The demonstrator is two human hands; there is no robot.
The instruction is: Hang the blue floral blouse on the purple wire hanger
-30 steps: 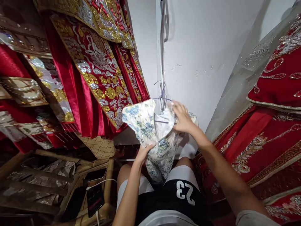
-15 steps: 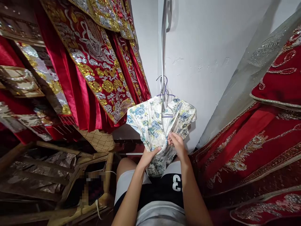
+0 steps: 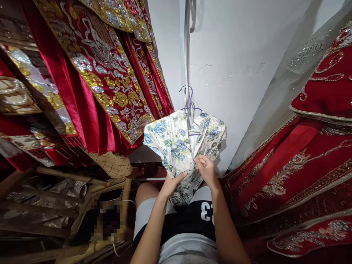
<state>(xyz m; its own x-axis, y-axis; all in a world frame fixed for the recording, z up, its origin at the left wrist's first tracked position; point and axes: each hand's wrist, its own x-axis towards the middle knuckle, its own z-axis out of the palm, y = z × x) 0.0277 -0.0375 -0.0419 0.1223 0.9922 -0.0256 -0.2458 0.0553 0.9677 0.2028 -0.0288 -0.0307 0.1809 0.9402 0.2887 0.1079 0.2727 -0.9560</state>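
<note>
A short-sleeved floral blouse (image 3: 176, 143), white with blue flowers and touches of yellow, hangs in front of me on a thin purple hanger (image 3: 197, 108). Its front is parted at the neck, and its lower part reaches down between my knees. My left hand (image 3: 173, 184) grips the left front panel low down, thumb on top and fingers hidden behind the cloth. My right hand (image 3: 206, 169) has its fingers closed in a pinch on the edge of the front opening, slightly higher. Whether a button lies under those fingertips I cannot make out.
A metal pole (image 3: 187, 44) rises behind the hanger against the white wall (image 3: 231, 47). Red sequinned garments (image 3: 110, 73) hang close on the left, more red beaded gowns (image 3: 288, 172) on the right. A wooden chair (image 3: 126, 201) with dark, blurred items stands at lower left.
The whole view has shifted a little, so the blouse and wall sit slightly further left. My right hand has slid slightly down the front edge. My left hand keeps its grip.
</note>
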